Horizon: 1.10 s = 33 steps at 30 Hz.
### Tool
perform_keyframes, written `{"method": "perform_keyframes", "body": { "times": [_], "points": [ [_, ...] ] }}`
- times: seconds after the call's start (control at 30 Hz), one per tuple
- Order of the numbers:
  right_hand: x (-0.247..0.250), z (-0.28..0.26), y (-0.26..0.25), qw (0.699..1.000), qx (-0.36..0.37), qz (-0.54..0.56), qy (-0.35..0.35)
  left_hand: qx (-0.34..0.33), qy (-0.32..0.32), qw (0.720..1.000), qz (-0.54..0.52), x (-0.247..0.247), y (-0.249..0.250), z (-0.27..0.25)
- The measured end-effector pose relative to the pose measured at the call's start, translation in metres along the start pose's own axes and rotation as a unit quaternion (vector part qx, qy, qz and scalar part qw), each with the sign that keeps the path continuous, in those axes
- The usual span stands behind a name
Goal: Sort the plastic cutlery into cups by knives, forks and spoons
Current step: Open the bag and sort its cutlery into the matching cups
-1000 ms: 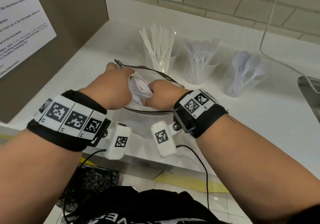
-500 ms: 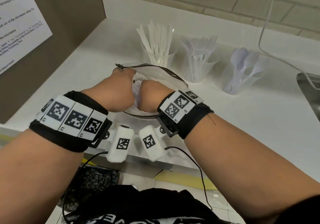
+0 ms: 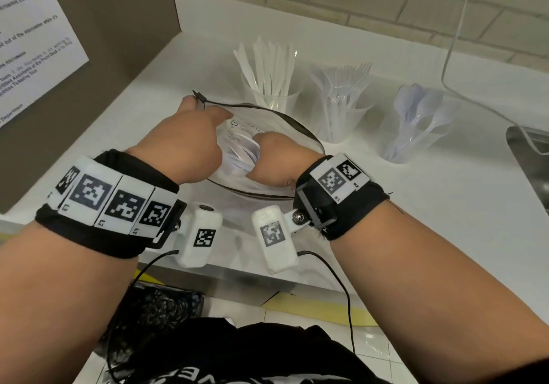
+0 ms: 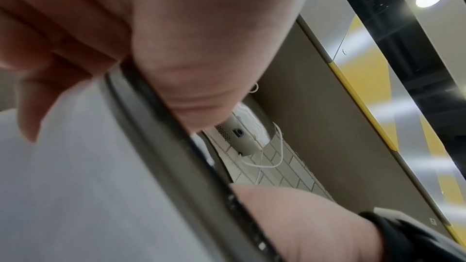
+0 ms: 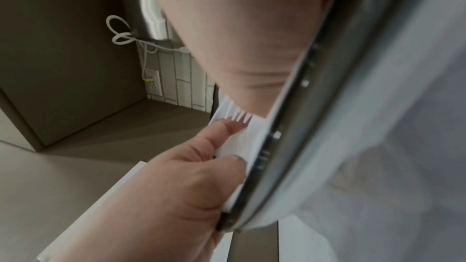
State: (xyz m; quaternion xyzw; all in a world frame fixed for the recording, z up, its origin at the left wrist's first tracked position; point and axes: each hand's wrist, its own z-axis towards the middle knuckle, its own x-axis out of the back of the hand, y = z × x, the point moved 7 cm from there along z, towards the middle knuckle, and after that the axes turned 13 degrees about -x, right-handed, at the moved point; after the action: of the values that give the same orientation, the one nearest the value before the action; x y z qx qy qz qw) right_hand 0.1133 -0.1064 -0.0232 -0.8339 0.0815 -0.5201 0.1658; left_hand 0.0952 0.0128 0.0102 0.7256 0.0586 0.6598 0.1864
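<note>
A clear zip bag [image 3: 294, 125] with a dark zipper rim lies open on the white counter [image 3: 416, 220]. My left hand [image 3: 205, 107] pinches the rim at its far left end, by the zip pull; in the left wrist view the left hand's thumb [image 4: 196, 57] presses on the rim. My right hand [image 3: 267, 158] is pushed into the bag, fingers curled round a bundle of white cutlery [image 3: 240, 158]. Fork tines [image 5: 239, 116] show at the rim. Behind stand the knife cup [image 3: 270, 86], fork cup [image 3: 341, 110] and spoon cup [image 3: 416, 125].
A brown side panel [image 3: 118, 42] with a paper notice stands on the left. A metal sink [image 3: 531, 158] lies at the right edge and a white cable [image 3: 454, 57] hangs along the brick wall. The counter's front edge [image 3: 237, 273] is just below my wrists.
My left hand has slid along the rim to the bag's far left end. My right hand has gone deeper into the bag. The bag's mouth is wider.
</note>
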Motion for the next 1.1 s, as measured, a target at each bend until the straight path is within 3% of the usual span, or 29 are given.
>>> {"method": "perform_keyframes", "body": {
  "times": [0.1,0.23,0.43,0.57,0.67,0.77,0.93,1.1],
  "points": [
    [0.007,-0.007,0.003,0.997,0.014,0.072,0.011,-0.002,-0.031,0.999,0.017,0.002,0.000,0.000],
    [0.015,-0.006,0.015,0.991,-0.020,0.133,-0.001,0.006,-0.071,0.995,0.067,-0.001,-0.004,-0.001],
    [0.009,-0.005,0.013,0.982,-0.007,0.183,-0.038,-0.013,-0.064,0.997,0.043,-0.006,0.010,0.000],
    [0.008,-0.007,0.012,0.995,0.012,0.094,-0.018,0.009,-0.100,0.992,0.083,-0.007,0.018,0.004],
    [0.000,-0.005,0.013,1.000,0.019,0.018,0.005,-0.021,-0.084,0.992,0.088,-0.008,0.016,0.003],
    [-0.003,0.002,0.021,1.000,-0.007,0.027,0.014,-0.060,-0.101,0.984,0.133,-0.012,0.016,0.000],
    [0.001,0.002,0.023,1.000,0.010,0.022,0.004,-0.025,-0.169,0.962,0.211,-0.025,-0.001,0.002],
    [0.010,-0.009,0.015,0.997,0.062,0.030,-0.022,0.028,-0.154,0.971,0.182,-0.020,-0.002,-0.002]
  ]
}}
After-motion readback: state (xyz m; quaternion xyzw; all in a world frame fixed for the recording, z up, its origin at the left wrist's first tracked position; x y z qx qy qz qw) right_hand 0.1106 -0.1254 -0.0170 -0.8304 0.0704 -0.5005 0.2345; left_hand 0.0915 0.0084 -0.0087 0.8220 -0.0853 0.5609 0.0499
